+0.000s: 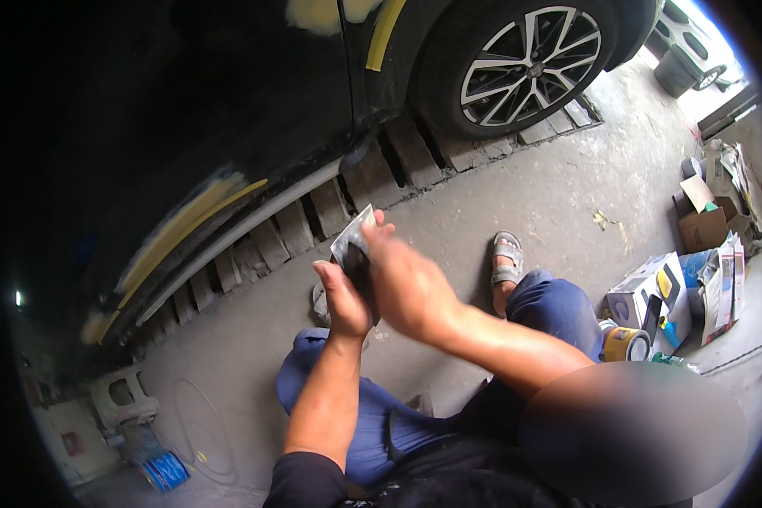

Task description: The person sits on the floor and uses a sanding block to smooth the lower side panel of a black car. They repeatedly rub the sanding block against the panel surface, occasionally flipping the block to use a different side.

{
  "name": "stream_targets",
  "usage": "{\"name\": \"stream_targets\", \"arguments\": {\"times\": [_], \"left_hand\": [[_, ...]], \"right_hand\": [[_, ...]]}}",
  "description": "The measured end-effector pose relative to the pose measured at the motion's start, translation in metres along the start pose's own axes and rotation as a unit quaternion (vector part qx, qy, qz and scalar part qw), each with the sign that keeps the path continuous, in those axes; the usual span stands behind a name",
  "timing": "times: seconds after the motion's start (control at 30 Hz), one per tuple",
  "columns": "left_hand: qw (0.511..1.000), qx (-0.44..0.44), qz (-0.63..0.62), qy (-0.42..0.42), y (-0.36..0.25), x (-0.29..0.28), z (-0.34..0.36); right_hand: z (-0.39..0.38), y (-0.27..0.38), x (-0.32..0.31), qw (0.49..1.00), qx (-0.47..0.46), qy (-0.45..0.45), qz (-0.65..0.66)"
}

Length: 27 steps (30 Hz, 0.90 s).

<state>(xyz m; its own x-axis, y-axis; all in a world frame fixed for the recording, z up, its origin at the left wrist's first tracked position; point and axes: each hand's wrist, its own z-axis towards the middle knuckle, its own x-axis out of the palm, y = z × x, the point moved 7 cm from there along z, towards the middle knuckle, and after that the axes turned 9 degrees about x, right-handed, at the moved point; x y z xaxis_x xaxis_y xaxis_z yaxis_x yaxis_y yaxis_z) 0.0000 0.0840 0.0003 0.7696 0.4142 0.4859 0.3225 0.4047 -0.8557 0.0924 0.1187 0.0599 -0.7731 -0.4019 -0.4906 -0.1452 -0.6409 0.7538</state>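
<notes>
A thin, flat grey plate stands between my two hands in front of the car's lower side. Its upper end is pale and smeared, and its lower part looks dark; I cannot tell whether that is shadow or a second piece. My left hand grips it from the left, thumb up along its edge, with the other fingers mostly hidden. Over its right side curls my right hand, somewhat blurred, fingertips near the plate's top edge. Beyond is a black car panel with a tan filler patch edged by yellow tape.
A car wheel stands at the upper right, beside a slatted floor grate. To the right are a yellow can, a white box and cardboard. A white plastic stool and blue can sit at lower left.
</notes>
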Motion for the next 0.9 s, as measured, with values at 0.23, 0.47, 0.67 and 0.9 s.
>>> {"name": "stream_targets", "arguments": {"times": [0.23, 0.47, 0.67, 0.9], "left_hand": [[1.0, -0.015, 0.011, 0.01, -0.004, 0.008, 0.001], [0.998, -0.014, 0.053, 0.005, -0.004, 0.015, -0.001], [0.999, -0.039, 0.011, -0.016, 0.003, 0.007, -0.006], [0.998, -0.06, -0.006, -0.018, 0.005, 0.007, -0.003]], "right_hand": [[0.012, -0.007, -0.003, 1.0, 0.011, -0.014, -0.01], [0.022, -0.011, -0.011, 0.999, 0.04, -0.03, 0.007], [0.009, 0.002, -0.003, 0.999, -0.01, -0.026, -0.03], [-0.006, 0.01, -0.004, 0.999, -0.025, -0.006, -0.026]]}}
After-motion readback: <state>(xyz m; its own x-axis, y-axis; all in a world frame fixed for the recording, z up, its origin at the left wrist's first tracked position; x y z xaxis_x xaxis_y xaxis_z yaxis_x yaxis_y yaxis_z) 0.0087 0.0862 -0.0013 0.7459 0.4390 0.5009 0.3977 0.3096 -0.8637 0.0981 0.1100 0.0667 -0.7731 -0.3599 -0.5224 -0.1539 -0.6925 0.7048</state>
